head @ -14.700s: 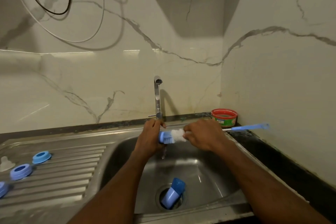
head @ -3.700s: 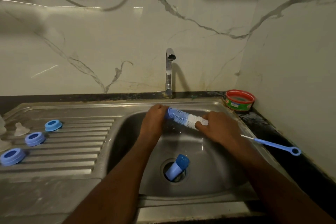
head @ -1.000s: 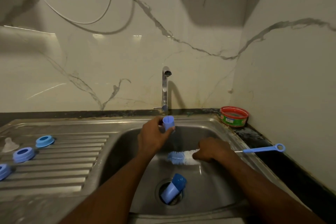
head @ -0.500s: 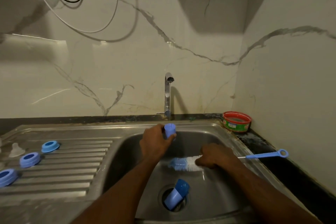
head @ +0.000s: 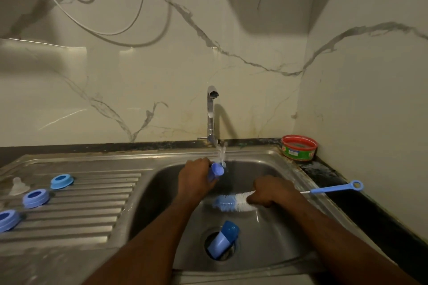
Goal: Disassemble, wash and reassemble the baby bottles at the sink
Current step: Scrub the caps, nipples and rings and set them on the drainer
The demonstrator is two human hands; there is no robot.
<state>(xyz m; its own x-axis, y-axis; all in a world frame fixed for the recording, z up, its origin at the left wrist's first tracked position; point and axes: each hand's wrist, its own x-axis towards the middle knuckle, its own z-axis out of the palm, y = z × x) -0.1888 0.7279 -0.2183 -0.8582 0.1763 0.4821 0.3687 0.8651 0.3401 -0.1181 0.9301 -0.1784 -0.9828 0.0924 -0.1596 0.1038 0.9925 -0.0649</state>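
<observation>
My left hand [head: 196,177] grips a small blue bottle cap [head: 216,170] under the water that runs from the tap [head: 212,113], over the back of the sink basin [head: 273,169]. My right hand [head: 269,191] holds the bottle brush [head: 231,202] by its bristle end, low in the basin, with the blue handle [head: 335,188] pointing right over the rim. A second blue cap [head: 223,242] lies on the drain. Three blue collar rings [head: 62,181] [head: 36,198] [head: 8,220] and a clear teat [head: 19,186] rest on the drainboard at left.
A red and green tub [head: 298,147] stands on the dark counter at the back right corner. The marble wall closes in on the right, and cables hang on the wall above. The ribbed drainboard [head: 92,210] stretches left of the basin.
Since a second ago my left hand has tilted the blue cap under the tap and water now splashes off it. My right hand with the brush has stayed low in the basin.
</observation>
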